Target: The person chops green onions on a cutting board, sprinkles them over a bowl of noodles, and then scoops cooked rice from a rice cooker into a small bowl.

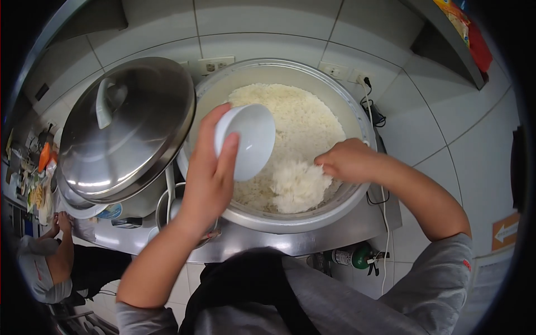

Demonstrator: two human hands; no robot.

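Observation:
My left hand [209,162] is closed around the side of a white bowl [254,142], which is tilted with its hollow facing right. No food shows inside the bowl. Below it stands a large round pot [273,221] holding a wide bed of cooked white rice [290,109]. Over the front right part of the pot, my right hand [346,160] has its fingers closed at the edge of a heaped clump of rice [301,187]. Whatever utensil those fingers may grip is covered by the rice or by the hand.
At left, a big steel lid [128,128] with a pale handle leans beside the pot. A smaller pan [162,209] sits between them on the steel counter [251,245]. Cords hang on the right from the wall outlet [360,77]. A co-worker [47,262] stands far left.

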